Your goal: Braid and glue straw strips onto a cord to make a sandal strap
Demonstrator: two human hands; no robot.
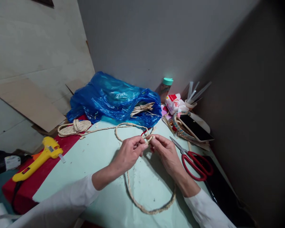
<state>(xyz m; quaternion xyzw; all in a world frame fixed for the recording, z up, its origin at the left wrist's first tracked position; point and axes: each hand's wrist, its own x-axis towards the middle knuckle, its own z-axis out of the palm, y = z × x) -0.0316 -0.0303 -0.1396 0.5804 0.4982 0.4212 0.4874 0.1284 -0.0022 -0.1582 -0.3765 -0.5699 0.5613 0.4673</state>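
My left hand (131, 151) and my right hand (165, 152) meet above the middle of the table, fingertips pinched on a pale braided straw cord (154, 211). One loop of this cord hangs below my hands toward the front of the table; a smaller loop lies behind them. From there a thin length runs left to a wound bundle of the same cord (77, 127). A bit of red string shows just behind my fingertips. What exactly the fingertips press together is partly hidden.
Red-handled scissors (195, 166) lie beside my right hand, near a black flat object (222, 186) and a phone (195, 127). A yellow glue gun (38, 160) rests at left. Behind stand a blue plastic bag (109, 98) holding straw and a green-capped bottle (165, 89).
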